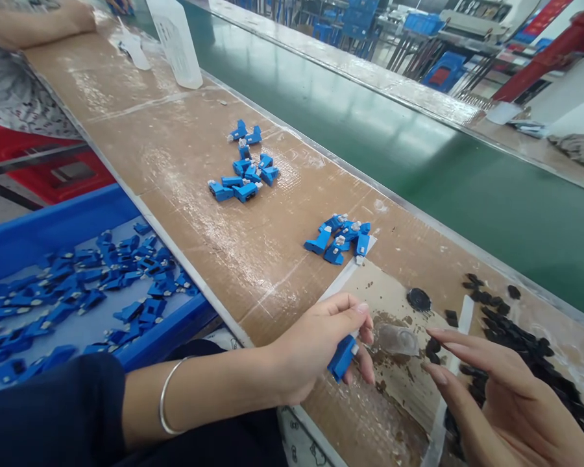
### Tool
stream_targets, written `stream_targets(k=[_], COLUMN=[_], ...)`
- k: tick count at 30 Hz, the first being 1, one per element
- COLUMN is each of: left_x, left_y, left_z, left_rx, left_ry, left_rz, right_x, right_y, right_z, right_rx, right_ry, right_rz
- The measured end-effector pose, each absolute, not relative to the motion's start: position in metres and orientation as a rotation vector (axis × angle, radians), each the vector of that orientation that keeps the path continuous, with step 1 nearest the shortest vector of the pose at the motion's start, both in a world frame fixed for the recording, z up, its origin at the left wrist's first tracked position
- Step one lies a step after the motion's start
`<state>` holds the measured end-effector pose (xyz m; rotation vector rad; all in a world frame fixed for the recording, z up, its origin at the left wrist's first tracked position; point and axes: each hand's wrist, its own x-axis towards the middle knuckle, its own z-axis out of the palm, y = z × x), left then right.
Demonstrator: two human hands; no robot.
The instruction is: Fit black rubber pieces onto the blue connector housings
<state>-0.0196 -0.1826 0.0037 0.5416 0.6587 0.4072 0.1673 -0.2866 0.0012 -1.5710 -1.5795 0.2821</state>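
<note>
My left hand (316, 344) grips a small blue plastic connector (342, 357) between thumb and fingers, low over the taped cardboard bench top (224, 246). My right hand (491, 395) hovers to its right with fingers spread and nothing in it, next to a heap of small black parts (525, 350). A clear plastic piece (398, 338) lies between the two hands. A round black disc (419, 299) sits just beyond it.
Two clusters of blue connectors lie on the bench, one (341, 237) near my hands, one (246, 170) farther off. A blue bin (53, 227) of connectors stands at left. A green conveyor belt (418, 149) runs behind. Another person's arm (34, 23) rests at top left.
</note>
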Motion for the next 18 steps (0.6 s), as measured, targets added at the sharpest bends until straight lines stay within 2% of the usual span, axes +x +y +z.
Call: stream_targets(k=[8,13,18], left_x=[-0.022,-0.022,-0.024], left_y=[-0.191,-0.202,-0.206], left_z=[0.010,0.013,0.021], left_rx=[0.613,0.609,0.625], left_ry=[0.730,0.606,0.518], left_rz=[0.399,0.468,0.502], right_x=[0.156,0.151,0.146], right_y=[-0.283,-0.287,-0.290], right_z=[0.005,0.008,0.007], right_rx=[-1.431,-1.272,-1.231], right_ry=[-1.537,-1.830,-1.842], right_rz=[0.257,0.386,0.477])
